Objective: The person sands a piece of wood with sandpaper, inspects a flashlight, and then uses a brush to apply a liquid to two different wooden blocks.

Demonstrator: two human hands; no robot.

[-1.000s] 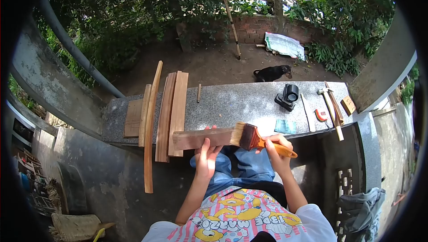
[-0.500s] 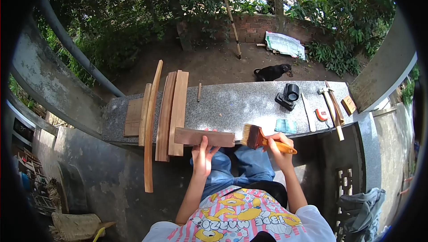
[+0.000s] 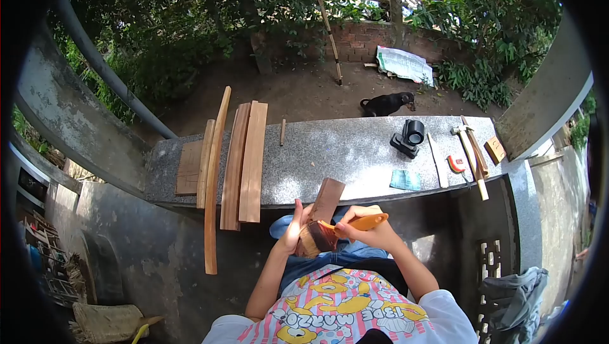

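A short brown wood block point(image 3: 328, 199) is held tilted above the lap in my left hand point(image 3: 294, 228), the fingers around its lower part. My right hand point(image 3: 370, 227) grips the orange handle of a wide brush point(image 3: 318, 239). The brush's pale bristles point down and left, across the lower end of the block and close to my left palm. The brush covers part of the block, so whether the bristles touch it is hard to tell.
On the granite slab point(image 3: 304, 169) lie long wood strips point(image 3: 254, 160) at left, a small stick point(image 3: 283, 132), a black device point(image 3: 406, 138), a blue cloth point(image 3: 405, 180), a red tape measure point(image 3: 456, 164), a hammer point(image 3: 470, 154) and a yellowish block point(image 3: 495, 150). A black dog point(image 3: 387, 103) stands beyond.
The block has turned from level to steeply tilted and come nearer my body. My right hand has brought the brush left and down, over the block's lower end.
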